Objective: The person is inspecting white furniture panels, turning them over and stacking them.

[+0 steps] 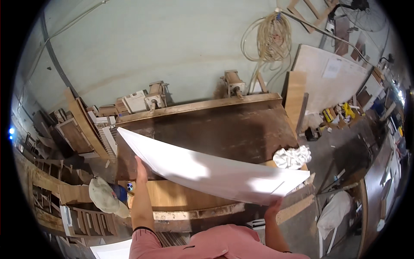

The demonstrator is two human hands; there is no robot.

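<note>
A long white panel [202,166], with one curved edge, is held tilted above a dark-topped workbench [233,129]. My left hand [141,169] grips it by the near edge toward its left end; the fingertips are partly hidden. Near its right end, my right hand [272,209] holds the lower edge, with the fingers mostly behind the panel. Beyond the panel, two press cylinders [154,98] stand at the back of the bench. A crumpled white cloth [292,157] lies by the panel's right end. Wooden boards [172,193] show beneath the near edge.
At the left, a pale cap [103,195] rests near wooden frames [92,221]. Another white sheet [113,249] lies close to my left side. A coiled hose [272,39] hangs on the wall. To the right are a bagged bundle [334,213] and a leaning board [330,84].
</note>
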